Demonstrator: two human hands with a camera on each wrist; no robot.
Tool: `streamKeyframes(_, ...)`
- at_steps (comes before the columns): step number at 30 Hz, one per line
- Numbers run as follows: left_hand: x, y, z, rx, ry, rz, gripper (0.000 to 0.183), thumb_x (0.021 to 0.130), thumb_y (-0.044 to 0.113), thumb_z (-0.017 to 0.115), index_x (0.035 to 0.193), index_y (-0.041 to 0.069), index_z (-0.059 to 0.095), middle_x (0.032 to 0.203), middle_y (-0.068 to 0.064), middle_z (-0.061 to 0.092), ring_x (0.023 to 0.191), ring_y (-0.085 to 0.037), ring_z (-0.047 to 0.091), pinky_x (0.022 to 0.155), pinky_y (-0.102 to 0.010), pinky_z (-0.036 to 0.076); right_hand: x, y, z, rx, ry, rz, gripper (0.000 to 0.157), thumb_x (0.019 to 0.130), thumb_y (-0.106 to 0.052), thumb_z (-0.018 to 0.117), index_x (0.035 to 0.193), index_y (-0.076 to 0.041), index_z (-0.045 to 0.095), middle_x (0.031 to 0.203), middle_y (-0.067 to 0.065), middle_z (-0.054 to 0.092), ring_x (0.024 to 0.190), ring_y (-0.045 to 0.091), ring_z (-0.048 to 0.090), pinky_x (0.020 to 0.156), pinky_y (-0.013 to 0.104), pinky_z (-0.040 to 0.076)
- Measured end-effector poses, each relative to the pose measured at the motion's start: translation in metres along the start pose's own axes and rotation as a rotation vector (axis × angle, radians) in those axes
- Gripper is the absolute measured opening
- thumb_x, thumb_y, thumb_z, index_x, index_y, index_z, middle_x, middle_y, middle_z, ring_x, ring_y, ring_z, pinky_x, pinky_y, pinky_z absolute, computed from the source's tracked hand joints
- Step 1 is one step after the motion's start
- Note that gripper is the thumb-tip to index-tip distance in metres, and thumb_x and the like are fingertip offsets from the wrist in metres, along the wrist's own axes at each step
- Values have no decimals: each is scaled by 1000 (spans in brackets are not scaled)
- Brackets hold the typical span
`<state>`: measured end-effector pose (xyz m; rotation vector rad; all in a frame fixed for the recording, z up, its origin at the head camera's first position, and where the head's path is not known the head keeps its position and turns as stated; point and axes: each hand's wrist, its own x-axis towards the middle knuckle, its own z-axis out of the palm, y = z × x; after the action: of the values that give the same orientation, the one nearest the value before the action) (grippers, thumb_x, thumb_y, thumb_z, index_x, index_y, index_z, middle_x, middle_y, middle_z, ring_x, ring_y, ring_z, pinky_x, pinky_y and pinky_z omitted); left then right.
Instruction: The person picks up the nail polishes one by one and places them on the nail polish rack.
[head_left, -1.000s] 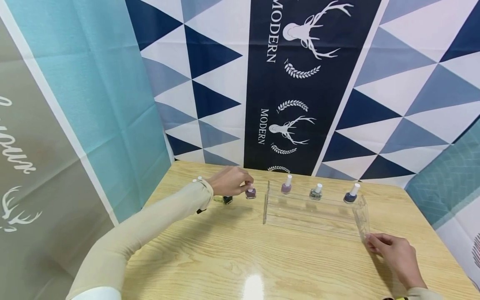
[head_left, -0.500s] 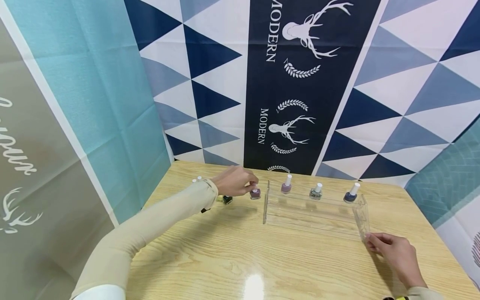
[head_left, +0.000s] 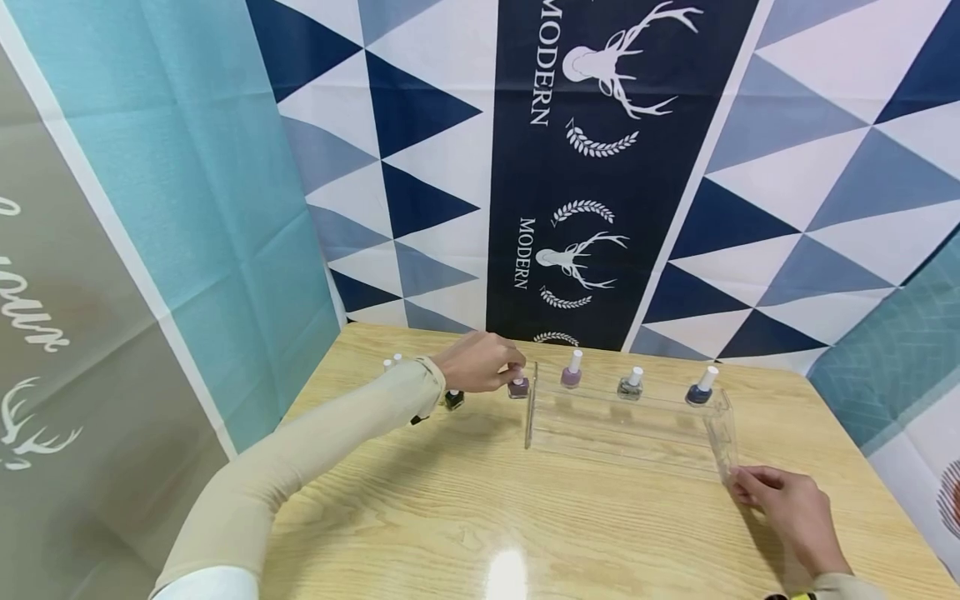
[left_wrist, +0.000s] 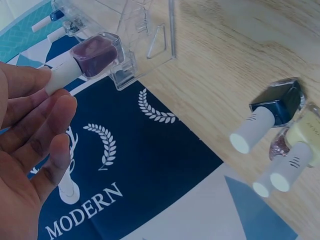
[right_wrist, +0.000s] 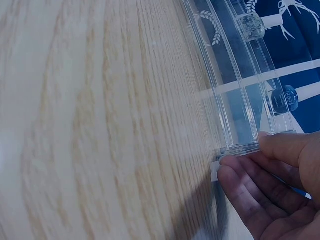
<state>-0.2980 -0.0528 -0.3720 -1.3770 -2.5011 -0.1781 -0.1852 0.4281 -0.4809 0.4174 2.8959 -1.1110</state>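
My left hand (head_left: 483, 362) pinches the white cap of a dark purple nail polish bottle (left_wrist: 97, 55), held just left of the clear acrylic rack (head_left: 622, 454). With thumb and fingertips my right hand (head_left: 787, 508) grips the rack's right end panel. Along the rack's back tier stand a mauve nail polish bottle (head_left: 572, 375), a glittery clear one (head_left: 630, 386) and a dark blue one (head_left: 699, 393). In the left wrist view, a dark nail polish bottle (left_wrist: 280, 100), a pale yellow one (left_wrist: 307, 132) and a partly hidden glitter one (left_wrist: 278, 147) stand on the table.
The wooden table (head_left: 420, 508) meets a patterned cloth backdrop (head_left: 427, 167) at its back edge. Two white caps (head_left: 393, 362) show behind the left sleeve. A teal and grey cloth (head_left: 225, 208) hangs on the left.
My left hand has moved right with the purple nail polish bottle, from beside the dark bottle to near the rack's left end. My right hand has stayed on the rack.
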Motion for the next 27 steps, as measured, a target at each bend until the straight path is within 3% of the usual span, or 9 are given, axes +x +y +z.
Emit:
streamKeyframes(11, 12, 8, 0, 9, 0, 16, 10, 98, 21, 70, 88, 20, 74, 86, 12, 70, 65, -1, 55, 53, -18, 42, -1, 2, -1, 5, -2, -6, 55, 102, -47, 62, 118, 5, 73, 89, 4, 78, 73, 7, 70, 62, 22, 49)
streamKeyframes(19, 23, 7, 6, 5, -3, 19, 15, 99, 21, 68, 84, 19, 71, 81, 11, 65, 65, -3, 52, 54, -19, 40, 1, 1, -2, -9, -2, 4, 58, 102, -49, 61, 120, 5, 72, 91, 6, 78, 74, 7, 71, 62, 22, 49)
streamKeyframes(27, 33, 12, 5, 3, -32, 32, 13, 100, 23, 68, 90, 19, 75, 84, 11, 69, 67, -2, 56, 55, -19, 43, 1, 0, -1, 4, -7, 12, 56, 102, -47, 62, 119, 6, 72, 90, 6, 78, 73, 6, 71, 61, 22, 50)
